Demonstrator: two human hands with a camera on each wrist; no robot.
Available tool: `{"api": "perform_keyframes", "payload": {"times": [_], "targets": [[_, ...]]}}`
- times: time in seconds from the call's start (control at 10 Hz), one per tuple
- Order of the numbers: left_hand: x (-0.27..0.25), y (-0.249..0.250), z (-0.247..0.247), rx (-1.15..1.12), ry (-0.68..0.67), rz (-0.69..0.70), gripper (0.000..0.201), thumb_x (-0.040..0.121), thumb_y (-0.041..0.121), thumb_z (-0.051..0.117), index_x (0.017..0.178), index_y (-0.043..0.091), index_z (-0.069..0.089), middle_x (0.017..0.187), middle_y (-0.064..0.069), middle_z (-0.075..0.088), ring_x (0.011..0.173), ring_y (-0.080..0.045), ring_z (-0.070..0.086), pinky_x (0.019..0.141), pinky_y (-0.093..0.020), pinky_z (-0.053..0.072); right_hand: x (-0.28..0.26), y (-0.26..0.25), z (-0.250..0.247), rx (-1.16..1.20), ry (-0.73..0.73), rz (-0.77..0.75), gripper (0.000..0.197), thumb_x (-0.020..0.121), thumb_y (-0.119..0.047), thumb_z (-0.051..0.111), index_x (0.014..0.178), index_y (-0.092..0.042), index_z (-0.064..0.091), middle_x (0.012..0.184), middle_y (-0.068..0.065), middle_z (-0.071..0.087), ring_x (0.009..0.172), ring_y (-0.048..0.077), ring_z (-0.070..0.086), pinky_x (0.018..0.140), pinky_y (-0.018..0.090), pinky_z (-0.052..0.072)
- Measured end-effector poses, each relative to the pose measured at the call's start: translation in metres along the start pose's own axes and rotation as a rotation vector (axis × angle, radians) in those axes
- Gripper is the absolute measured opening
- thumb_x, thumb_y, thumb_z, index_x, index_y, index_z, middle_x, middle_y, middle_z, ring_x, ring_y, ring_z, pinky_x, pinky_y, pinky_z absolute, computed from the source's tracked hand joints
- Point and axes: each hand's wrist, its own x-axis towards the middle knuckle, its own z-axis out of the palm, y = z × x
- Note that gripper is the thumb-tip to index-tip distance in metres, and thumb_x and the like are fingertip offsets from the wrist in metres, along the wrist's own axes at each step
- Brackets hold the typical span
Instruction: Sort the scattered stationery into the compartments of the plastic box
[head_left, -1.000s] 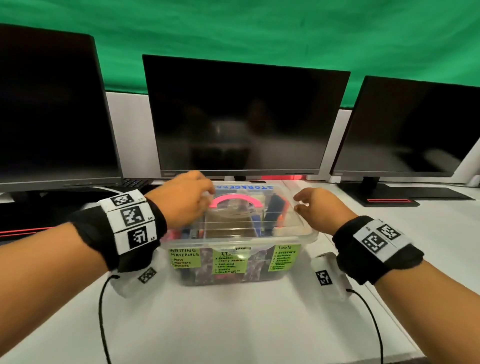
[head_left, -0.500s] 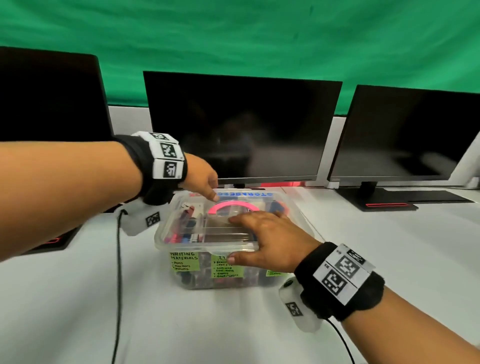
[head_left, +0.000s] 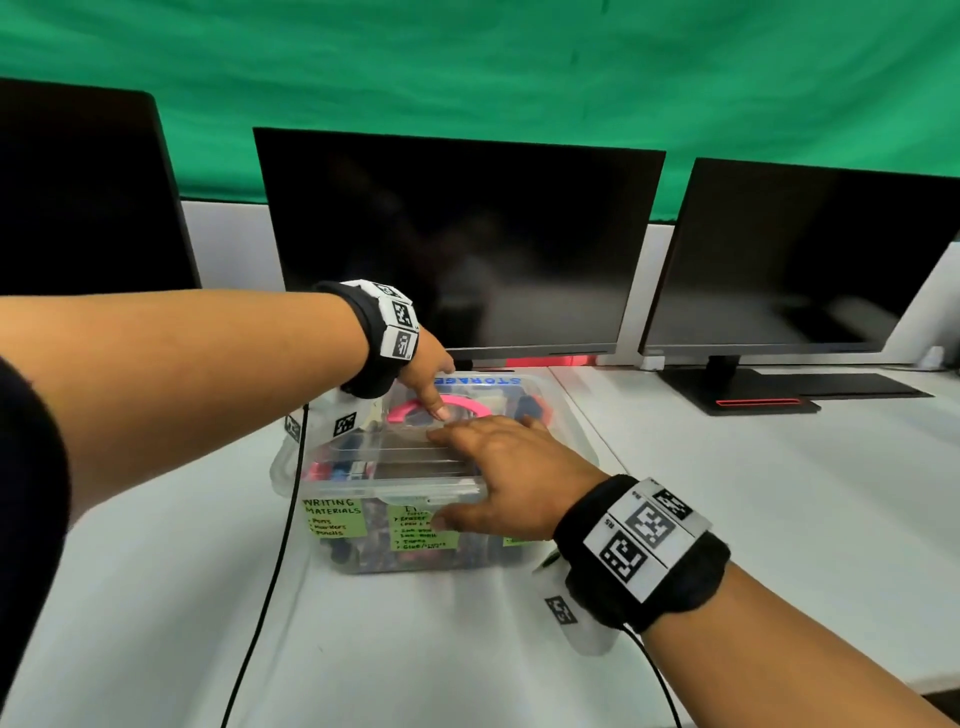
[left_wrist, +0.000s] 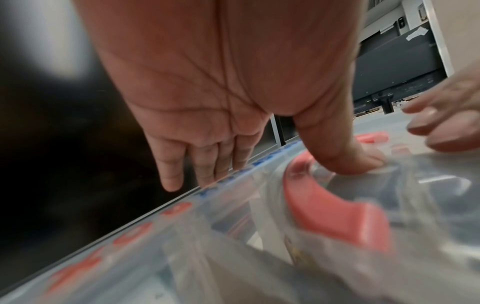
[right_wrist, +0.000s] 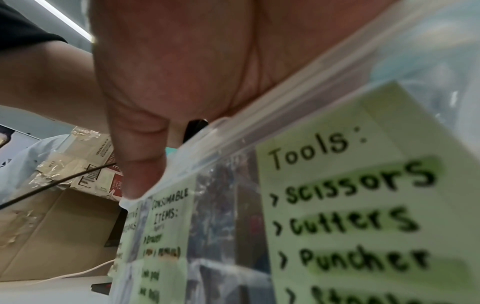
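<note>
The clear plastic box (head_left: 374, 558) stands on the white table with its lid (head_left: 363, 460) on. Stationery shows through the walls, and green labels (head_left: 332, 517) mark the compartments. My left hand (head_left: 428, 384) reaches over the far side. Its thumb (left_wrist: 358, 162) presses the lid beside the pink handle (head_left: 460, 401), and its straight fingers (left_wrist: 171, 176) hang past the far rim (left_wrist: 182, 205). My right hand (head_left: 483, 478) lies flat on the lid. Its thumb (right_wrist: 140, 164) rests over the front rim, next to the "Tools" label (right_wrist: 350, 195).
Three dark monitors (head_left: 457, 244) (head_left: 800, 260) (head_left: 78, 197) line the back of the table, the right one on a black stand (head_left: 737, 389). A black cable (head_left: 280, 545) runs down from my left wrist. A cardboard carton (right_wrist: 52, 226) appears in the right wrist view.
My hands left the lid's two ends. The left arm rose and reached across to the far side by the pink handle. The right hand slid onto the lid top.
</note>
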Motion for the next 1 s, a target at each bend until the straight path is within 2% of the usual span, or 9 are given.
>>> {"api": "perform_keyframes", "payload": {"times": [0.1,0.2,0.3,0.5,0.6,0.7,0.8,0.9,1.0], "targets": [[0.004,0.001,-0.005,-0.038,-0.023,0.02,0.069,0.081,0.045,0.069,0.137,0.014,0.044,0.13,-0.006,0.057,0.116,-0.023,0.055,0.092,-0.029,0.041,0.0,0.001,0.001,-0.012,0.028,-0.011,0.074,0.079,-0.055,0.059,0.143,-0.029,0.032,0.143,-0.004,0.043,0.132,0.018,0.037,0.11,0.05,0.027],[0.011,-0.002,-0.01,-0.092,-0.076,0.058,0.067,0.079,0.037,0.073,0.136,0.013,0.046,0.129,-0.006,0.059,0.105,-0.016,0.055,0.089,-0.026,0.042,0.001,0.0,0.001,-0.014,0.018,-0.018,0.073,0.081,-0.053,0.059,0.143,-0.028,0.031,0.144,-0.004,0.04,0.134,0.019,0.035,0.112,0.052,0.023],[0.024,-0.01,-0.011,-0.113,-0.096,0.103,0.067,0.079,0.035,0.074,0.136,0.016,0.045,0.128,-0.005,0.06,0.1,-0.013,0.054,0.085,-0.023,0.041,0.003,0.002,0.0,-0.012,0.012,-0.019,0.072,0.082,-0.052,0.057,0.143,-0.029,0.027,0.145,-0.007,0.036,0.135,0.016,0.031,0.116,0.051,0.016],[0.047,-0.026,-0.006,-0.155,-0.129,0.166,0.068,0.074,0.037,0.078,0.132,0.018,0.048,0.123,-0.002,0.062,0.112,-0.02,0.059,0.088,-0.026,0.046,0.012,0.002,-0.002,-0.026,-0.027,-0.012,0.072,0.084,-0.057,0.05,0.144,-0.038,0.017,0.149,-0.016,0.026,0.139,0.009,0.019,0.116,0.048,0.005],[0.053,-0.027,-0.004,-0.108,-0.125,0.188,0.074,0.071,0.043,0.079,0.132,0.017,0.046,0.126,-0.003,0.06,0.113,-0.022,0.058,0.088,-0.027,0.046,0.016,0.0,-0.006,-0.017,-0.079,0.013,0.068,0.085,-0.059,0.048,0.144,-0.042,0.018,0.149,-0.02,0.024,0.141,0.005,0.019,0.117,0.054,0.006],[0.057,-0.026,-0.006,-0.014,-0.128,0.208,0.084,0.068,0.054,0.076,0.133,0.013,0.043,0.127,-0.007,0.056,0.104,-0.023,0.057,0.086,-0.03,0.045,0.022,0.005,-0.007,-0.039,-0.134,0.101,0.049,0.092,-0.061,0.02,0.126,-0.043,0.05,0.125,-0.022,0.058,0.116,0.002,0.058,0.088,0.048,0.053],[0.055,-0.027,-0.004,-0.046,-0.153,0.224,0.086,0.066,0.057,0.075,0.131,0.009,0.045,0.125,-0.008,0.057,0.1,-0.024,0.057,0.078,-0.03,0.043,0.026,0.012,-0.005,-0.014,-0.18,0.123,0.04,0.084,-0.041,0.035,0.119,-0.044,0.053,0.117,-0.023,0.062,0.11,0.0,0.062,0.089,0.037,0.055],[0.05,-0.04,-0.008,-0.205,-0.114,0.219,0.093,0.065,0.053,0.078,0.138,0.012,0.037,0.131,-0.01,0.05,0.118,-0.028,0.052,0.093,-0.032,0.044,0.036,0.012,-0.036,0.055,-0.359,0.047,0.048,0.085,-0.043,0.041,0.133,-0.045,0.043,0.134,-0.023,0.048,0.129,0.0,0.045,0.103,0.046,0.044],[0.039,-0.045,-0.007,-0.366,-0.151,0.207,0.098,0.071,0.048,0.076,0.146,0.013,0.026,0.142,-0.011,0.041,0.131,-0.028,0.042,0.108,-0.033,0.037,0.045,0.016,-0.053,0.25,-0.575,-0.001,0.065,0.086,-0.057,0.049,0.144,-0.04,0.028,0.152,-0.02,0.02,0.142,0.001,0.012,0.12,0.041,0.006]]}}
